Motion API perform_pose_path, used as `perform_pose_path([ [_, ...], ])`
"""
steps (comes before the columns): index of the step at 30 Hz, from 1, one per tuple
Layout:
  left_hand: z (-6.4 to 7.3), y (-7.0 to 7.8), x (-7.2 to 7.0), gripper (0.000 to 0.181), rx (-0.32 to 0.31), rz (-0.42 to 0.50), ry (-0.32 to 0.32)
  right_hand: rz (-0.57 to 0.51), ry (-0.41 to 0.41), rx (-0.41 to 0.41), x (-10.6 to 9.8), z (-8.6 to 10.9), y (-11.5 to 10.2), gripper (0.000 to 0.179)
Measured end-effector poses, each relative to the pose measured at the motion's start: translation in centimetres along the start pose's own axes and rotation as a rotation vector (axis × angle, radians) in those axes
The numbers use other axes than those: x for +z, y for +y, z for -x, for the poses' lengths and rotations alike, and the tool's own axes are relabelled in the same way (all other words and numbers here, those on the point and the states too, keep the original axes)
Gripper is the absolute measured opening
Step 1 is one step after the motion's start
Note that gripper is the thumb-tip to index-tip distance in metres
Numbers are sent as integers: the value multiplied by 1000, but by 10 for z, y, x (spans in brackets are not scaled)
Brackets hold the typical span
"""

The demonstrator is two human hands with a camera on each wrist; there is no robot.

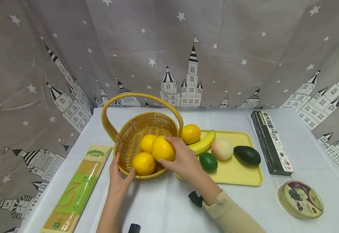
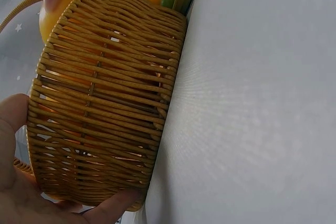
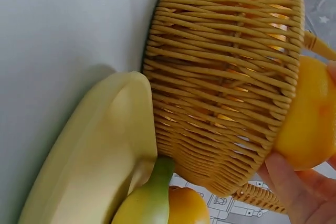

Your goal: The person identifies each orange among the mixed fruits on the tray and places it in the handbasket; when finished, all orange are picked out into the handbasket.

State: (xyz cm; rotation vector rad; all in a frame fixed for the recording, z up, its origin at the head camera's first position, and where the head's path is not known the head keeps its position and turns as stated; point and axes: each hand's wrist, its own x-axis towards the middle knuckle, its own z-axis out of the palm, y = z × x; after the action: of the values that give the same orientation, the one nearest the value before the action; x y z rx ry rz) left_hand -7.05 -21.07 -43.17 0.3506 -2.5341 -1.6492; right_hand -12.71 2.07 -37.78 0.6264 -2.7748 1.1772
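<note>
A woven yellow-brown wicker basket with a tall arched handle stands left of the tray. Two oranges lie inside it, one near the front and one behind. My left hand grips the basket at its front left, with the thumb at the rim and fingers along the woven side. In my right hand is another orange, held between thumb and fingers over the basket's right part, at rim height. The right wrist view shows this orange beside the rim.
Right of the basket, a yellow tray bears an orange, a banana, a peach, a green fruit and an avocado. A pasta box and round tin stand farther right; a noodle packet lies left.
</note>
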Motion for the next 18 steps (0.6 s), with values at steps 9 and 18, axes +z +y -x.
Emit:
perform_pose_path([
  [9, 0, 1, 1, 84, -4, 1, 0, 74, 15, -51, 6, 0, -1, 64],
  [18, 0, 1, 0, 84, -7, -6, -5, -42, 79, 21, -16, 15, 2, 55],
])
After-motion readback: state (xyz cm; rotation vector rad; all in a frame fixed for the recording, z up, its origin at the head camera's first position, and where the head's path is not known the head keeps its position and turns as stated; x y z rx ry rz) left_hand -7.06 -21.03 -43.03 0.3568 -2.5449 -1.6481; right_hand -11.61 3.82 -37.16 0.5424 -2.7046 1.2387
